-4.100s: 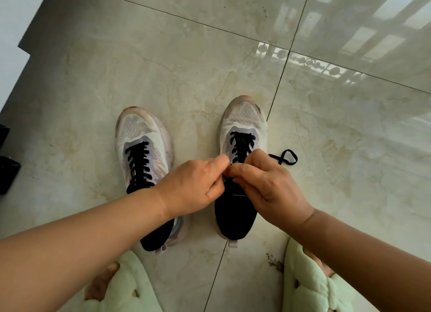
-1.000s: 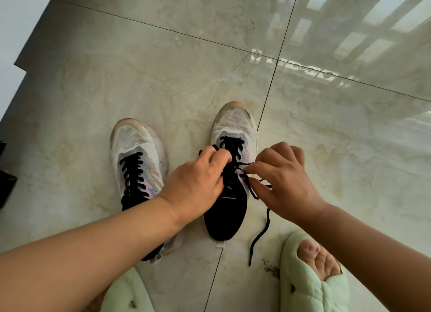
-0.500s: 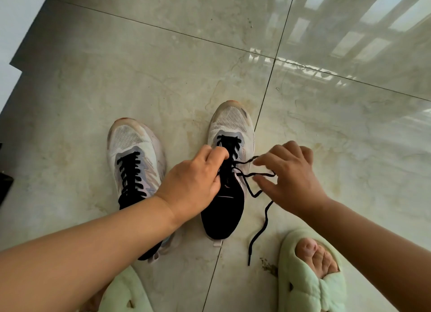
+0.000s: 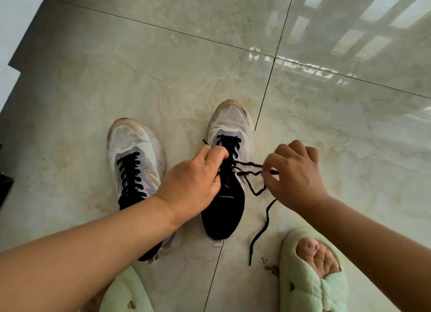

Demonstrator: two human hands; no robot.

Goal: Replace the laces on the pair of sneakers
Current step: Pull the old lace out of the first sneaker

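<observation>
Your pale green slippers frame the bottom of the view, the right one [image 4: 312, 279] with toes showing, the left one [image 4: 123, 293] half hidden under your left forearm, which also covers the heel of the fully laced left sneaker [image 4: 134, 162] at centre left. A dark object [image 4: 5, 188] sits at the left edge on the glossy marble floor [image 4: 163, 73]. The right sneaker [image 4: 229, 169] stands at centre, its black lace [image 4: 255, 190] loosened. Your left hand [image 4: 194, 181] pinches one lace end over the tongue, fingers curled round it; your right hand [image 4: 295, 174] pinches the strands stretched out to the right, while the free end trails down toward the right slipper. Compared with half a second ago, the right hand has drawn the strands a little farther out; four seconds ago both hands met over the tongue.
</observation>
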